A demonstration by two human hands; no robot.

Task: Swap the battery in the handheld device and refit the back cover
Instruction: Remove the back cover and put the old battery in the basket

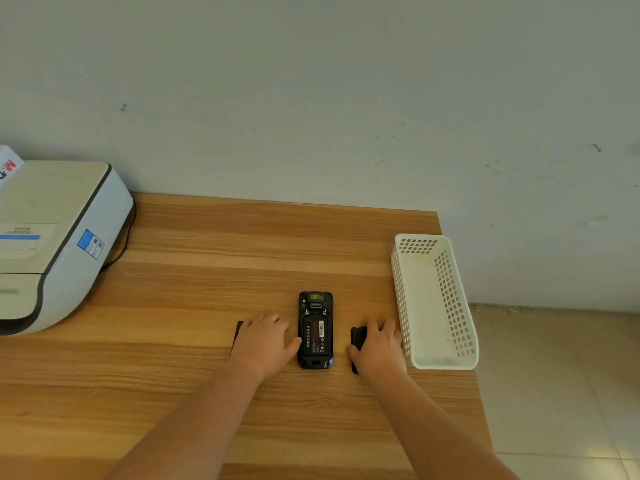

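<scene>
Wood-grain laminate covers the table [214, 299] that fills the lower two thirds of the frame, set against a pale grey wall. Just below the centre of the picture lies the black handheld device [315, 330], face down and lengthwise toward the wall, its back cover off so that the battery [314, 337] with its printed label shows seated in the open compartment.

To the left of the device, the person's left hand [265, 342] lies palm down, fingers spread loosely and flat, over a thin dark piece [237, 336] of which only the left edge peeks out; whether it is the cover or a spare battery cannot be told, nor whether the hand actually grips it. The thumb reaches toward the device's left side and looks to be touching or nearly touching it.

To the right of the device, the right hand [379, 348] rests in the same palm-down way on a second black object [357, 341], thicker and with rounded corners, its left portion visible beside the thumb. The fingers curl over its far end; a firm hold cannot be confirmed.

Further right, near the table's edge, stands an empty white perforated plastic basket [446, 289], just beside the right hand. At the left edge of the frame sits a white and beige printer [62, 244] with a dark cable trailing behind it.
</scene>
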